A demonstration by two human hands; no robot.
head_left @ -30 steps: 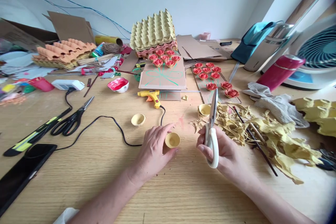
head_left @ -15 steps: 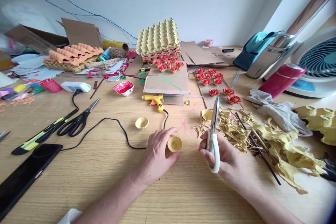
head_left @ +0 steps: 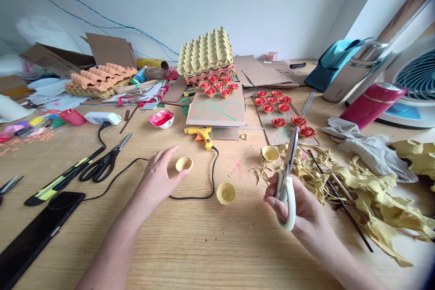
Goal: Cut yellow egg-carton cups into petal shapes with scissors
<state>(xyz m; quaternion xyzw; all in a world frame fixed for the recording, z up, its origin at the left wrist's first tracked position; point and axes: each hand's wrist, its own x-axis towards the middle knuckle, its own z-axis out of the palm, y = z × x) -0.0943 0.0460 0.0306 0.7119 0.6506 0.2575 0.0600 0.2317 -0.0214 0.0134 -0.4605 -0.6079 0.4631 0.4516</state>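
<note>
The left hand (head_left: pixel 159 177) is open, with its fingers spread and bent a little. It reaches over the counter (head_left: pixel 190 244) to a small yellow cup (head_left: pixel 184 163). The thumb tip touches the near side of this cup, and the first finger is up above it. The cup sits on the counter, mouth up, just beside the black cord (head_left: pixel 193 197).

A second cup (head_left: pixel 226 192) sits alone on the counter between the two hands. No hand touches it.

The right hand (head_left: pixel 301 208) is closed around the white scissors (head_left: pixel 287 180). The fingers go through the white loop. The blades are shut and point up and away.

Behind the scissors is a little stack of cups (head_left: pixel 271 154). Next to it lies a big heap of yellow scraps (head_left: pixel 353 190).

The cord runs to a yellow glue gun (head_left: pixel 202 133). On the left lie black scissors (head_left: pixel 105 164) and a dark phone (head_left: pixel 37 231). Farther back, red paper roses (head_left: pixel 282 111) sit on cardboard, near a pile of egg trays (head_left: pixel 207 52).
</note>
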